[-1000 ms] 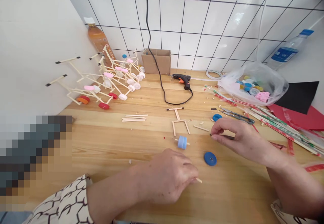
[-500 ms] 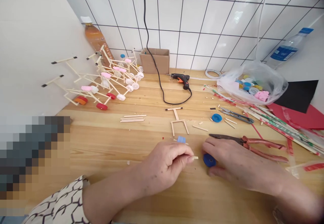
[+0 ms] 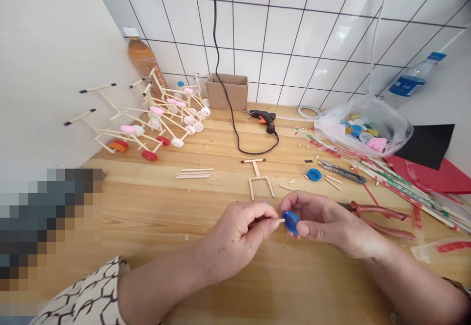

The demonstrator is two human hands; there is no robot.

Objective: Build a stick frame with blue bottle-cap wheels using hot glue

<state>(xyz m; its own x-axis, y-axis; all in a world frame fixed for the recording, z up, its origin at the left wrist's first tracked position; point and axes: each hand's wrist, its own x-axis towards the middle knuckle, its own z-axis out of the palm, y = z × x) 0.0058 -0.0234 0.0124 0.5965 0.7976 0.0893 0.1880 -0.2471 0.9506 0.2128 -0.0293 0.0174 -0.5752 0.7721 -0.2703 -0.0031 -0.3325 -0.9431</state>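
My left hand (image 3: 239,234) pinches a short wooden stick (image 3: 281,221) between thumb and forefinger, its tip pointing right. My right hand (image 3: 324,222) holds a blue bottle cap (image 3: 290,221) on edge, facing the stick's tip. The two meet just above the wooden table (image 3: 147,207). Behind the hands lies a small stick frame (image 3: 259,178). Red-handled pliers (image 3: 379,213) rest on the table right of my right hand.
Several stick-and-cap models (image 3: 154,119) stand at the back left. A glue gun (image 3: 264,118) with its cable, a cardboard box (image 3: 226,91), a bag of caps (image 3: 364,126), scissors (image 3: 342,170), another blue cap (image 3: 314,174) and loose sticks (image 3: 193,173) lie around.
My right hand let go of the pliers, picked the blue cap off the table and lifted it to the stick. My left hand rose toward the centre with the stick.
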